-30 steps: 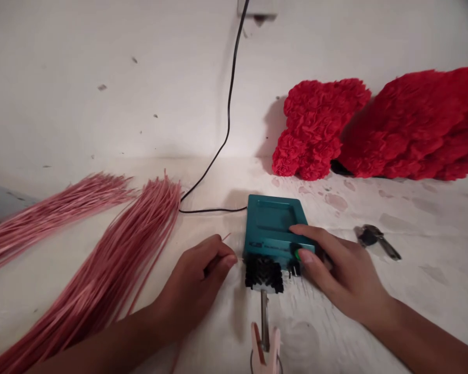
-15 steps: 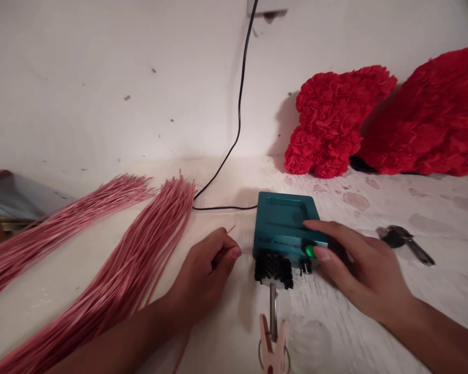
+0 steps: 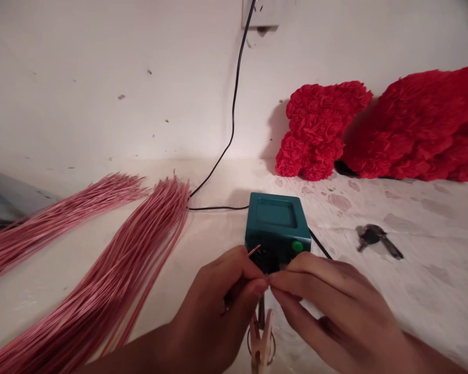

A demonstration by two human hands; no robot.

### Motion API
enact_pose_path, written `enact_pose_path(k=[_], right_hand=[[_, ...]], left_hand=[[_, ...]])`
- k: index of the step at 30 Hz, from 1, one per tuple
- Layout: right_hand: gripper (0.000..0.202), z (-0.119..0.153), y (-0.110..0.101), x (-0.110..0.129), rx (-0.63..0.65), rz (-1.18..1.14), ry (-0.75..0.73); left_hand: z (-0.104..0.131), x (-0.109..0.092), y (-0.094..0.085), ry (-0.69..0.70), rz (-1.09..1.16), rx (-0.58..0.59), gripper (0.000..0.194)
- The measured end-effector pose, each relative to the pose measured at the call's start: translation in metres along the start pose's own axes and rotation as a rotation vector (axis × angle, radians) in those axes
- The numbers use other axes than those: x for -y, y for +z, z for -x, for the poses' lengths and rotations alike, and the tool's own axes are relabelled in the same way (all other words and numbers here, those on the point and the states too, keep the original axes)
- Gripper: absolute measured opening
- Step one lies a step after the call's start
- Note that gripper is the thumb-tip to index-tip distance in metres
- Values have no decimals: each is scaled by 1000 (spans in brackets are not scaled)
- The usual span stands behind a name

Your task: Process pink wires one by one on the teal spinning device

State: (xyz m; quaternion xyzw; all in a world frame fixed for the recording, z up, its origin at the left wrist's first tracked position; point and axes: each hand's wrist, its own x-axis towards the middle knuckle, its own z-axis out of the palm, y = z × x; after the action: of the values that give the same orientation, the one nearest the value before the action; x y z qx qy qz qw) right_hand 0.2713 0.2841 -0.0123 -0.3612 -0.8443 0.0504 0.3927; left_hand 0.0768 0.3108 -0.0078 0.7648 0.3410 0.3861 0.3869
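Note:
My left hand [image 3: 222, 304] is closed in a pinch around a thin pink strand [image 3: 255, 250], whose short end sticks up past the forefinger. Fingertip to fingertip with it, my right hand [image 3: 335, 306] is pinched too; whatever lies between its fingers is too small to make out. Both hands are in front of a teal box [image 3: 276, 213] with a green button [image 3: 297, 246]. A black ridged roller [image 3: 263, 257] on the box's front is partly hidden by my fingers. Below them, a pale pink clothespin [image 3: 262, 340] grips the end of a metal rod [image 3: 261, 311].
Two bundles of pink strands lie at the left, a near one [image 3: 125, 249] and a far one [image 3: 78, 208]. Red rose-covered shapes [image 3: 315, 124] stand against the wall at the right. A keyring [image 3: 378, 240] lies right of the box. A black cord [image 3: 234, 109] runs up the wall.
My right hand has left the box's button and come down to meet my left hand. My left hand has moved right, in front of the roller. The button's bright green glow has dimmed.

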Motion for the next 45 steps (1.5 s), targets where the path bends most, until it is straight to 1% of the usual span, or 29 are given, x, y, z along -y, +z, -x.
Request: enact_pose_path(k=[4, 9, 12, 15, 19, 22, 26, 31, 37, 41, 45], right_hand=[[13, -4, 0, 1, -29, -45, 58], [15, -5, 3, 0, -27, 38, 73], [14, -1, 6, -2, -38, 78, 95], [14, 1, 7, -1, -32, 57, 86], [13, 2, 6, 2, -27, 9, 38], [14, 3, 7, 5, -14, -5, 15], [15, 5, 9, 8, -24, 30, 10], [20, 6, 10, 11, -54, 89, 8], [22, 6, 10, 12, -38, 88, 22], [21, 5, 10, 11, -41, 57, 27], [21, 6, 9, 10, -73, 86, 40]], left_hand=[[1, 4, 1, -31, 5, -4, 19], [0, 2, 5, -109, -19, -11, 19], [0, -2, 7, -190, -33, -25, 18], [4, -7, 10, -273, 12, -37, 18], [14, -15, 12, -325, 65, -77, 19], [20, -18, 14, -348, 56, -105, 18], [24, -16, 18, -374, 52, -122, 16], [25, -14, 22, -387, 107, -79, 18], [25, -17, 18, -361, 170, -32, 22], [26, -20, 16, -364, 186, -22, 24], [26, -23, 15, -372, 179, -24, 24]])
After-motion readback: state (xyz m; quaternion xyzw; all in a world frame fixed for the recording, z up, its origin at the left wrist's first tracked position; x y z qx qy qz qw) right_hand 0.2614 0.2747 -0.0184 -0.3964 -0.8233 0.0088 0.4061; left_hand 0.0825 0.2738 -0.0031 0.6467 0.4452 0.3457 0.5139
